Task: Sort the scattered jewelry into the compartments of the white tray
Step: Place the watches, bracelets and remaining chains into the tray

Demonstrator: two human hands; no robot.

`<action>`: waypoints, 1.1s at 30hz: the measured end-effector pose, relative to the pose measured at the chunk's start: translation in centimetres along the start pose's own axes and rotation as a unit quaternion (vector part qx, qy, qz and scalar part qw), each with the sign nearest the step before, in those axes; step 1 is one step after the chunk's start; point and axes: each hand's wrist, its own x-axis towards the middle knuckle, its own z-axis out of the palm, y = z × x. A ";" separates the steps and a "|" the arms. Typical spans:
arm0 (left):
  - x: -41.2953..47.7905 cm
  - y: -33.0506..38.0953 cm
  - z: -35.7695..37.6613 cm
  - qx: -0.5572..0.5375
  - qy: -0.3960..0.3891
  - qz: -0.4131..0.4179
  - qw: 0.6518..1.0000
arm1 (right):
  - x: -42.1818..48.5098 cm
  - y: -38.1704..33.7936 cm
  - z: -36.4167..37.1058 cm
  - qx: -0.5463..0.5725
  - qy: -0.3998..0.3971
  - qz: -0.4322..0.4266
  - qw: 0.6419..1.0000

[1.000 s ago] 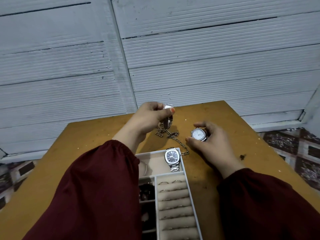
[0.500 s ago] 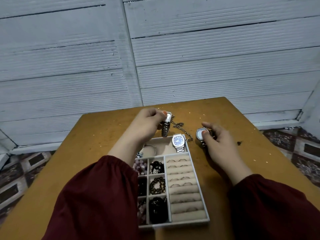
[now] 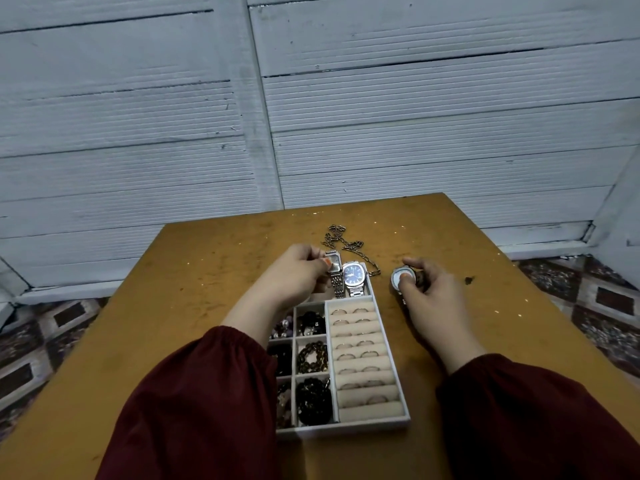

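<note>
The left hand [image 3: 298,275] has lowered the rectangular watch [image 3: 335,268] into the far compartment of the white tray [image 3: 346,428], beside the blue-dial watch [image 3: 354,273], still pinching it. The right hand [image 3: 433,299] grips a round watch [image 3: 401,277], likely next.

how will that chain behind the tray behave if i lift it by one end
The chain lies in loose loops, so it will likely hang limp and swing. Its open links may snag the tray corner.

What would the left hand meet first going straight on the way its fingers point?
Likely the blue-dial watch in the white tray's far compartment, right beside the rectangular watch that the left hand pinches; height above the tray is unclear.
</note>
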 end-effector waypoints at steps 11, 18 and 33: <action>0.9 -0.8 -0.1 0.059 0.011 -0.006 0.998 | 0.0 0.1 0.0 -0.079 0.009 -0.014 0.997; 1.1 -1.1 -0.2 0.028 0.004 0.008 1.000 | 0.0 0.2 0.0 -0.091 0.007 -0.016 0.996; 1.9 -1.8 0.4 -0.002 0.057 0.014 0.998 | 0.0 0.0 0.1 -0.085 0.004 -0.009 0.996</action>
